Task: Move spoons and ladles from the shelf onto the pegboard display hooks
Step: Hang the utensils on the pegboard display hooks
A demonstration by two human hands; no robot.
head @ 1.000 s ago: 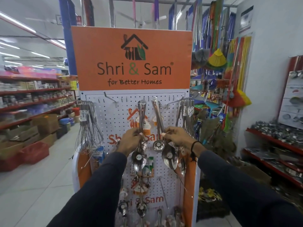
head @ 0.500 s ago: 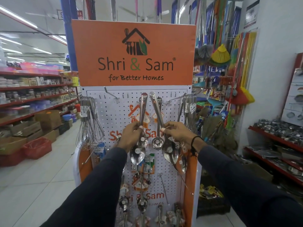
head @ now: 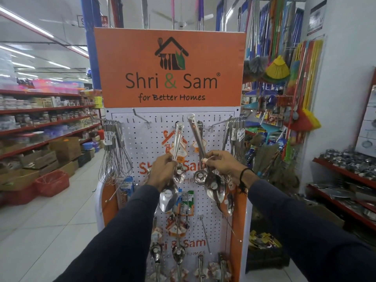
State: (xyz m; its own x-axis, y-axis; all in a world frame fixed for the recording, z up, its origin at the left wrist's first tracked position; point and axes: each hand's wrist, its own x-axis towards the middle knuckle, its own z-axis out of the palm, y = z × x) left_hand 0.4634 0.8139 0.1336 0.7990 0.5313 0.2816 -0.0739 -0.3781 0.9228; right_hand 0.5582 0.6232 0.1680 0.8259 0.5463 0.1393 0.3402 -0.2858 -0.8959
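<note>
A white pegboard (head: 142, 143) stands in front of me under an orange sign. My left hand (head: 162, 169) grips a large steel spoon (head: 167, 197) by its handle, bowl down, handle top near an upper hook. My right hand (head: 221, 162) holds another large steel spoon (head: 213, 189), its handle tilted up and left toward the top row of hooks. A small ladle (head: 200, 177) hangs on the board between my hands. More spoons (head: 178, 252) hang lower on the board.
Whisks (head: 115, 157) hang at the board's left edge, and steel utensils (head: 234, 135) at its right. A bare hook (head: 140, 117) juts out top left. Red shelves (head: 40, 123) and boxes line the aisle on the left. Brooms (head: 284, 78) and steelware shelves (head: 345, 174) fill the right.
Both hands have lifted their spoons higher on the board, so the handle tops now reach the top row of hooks. The view has shifted slightly.
</note>
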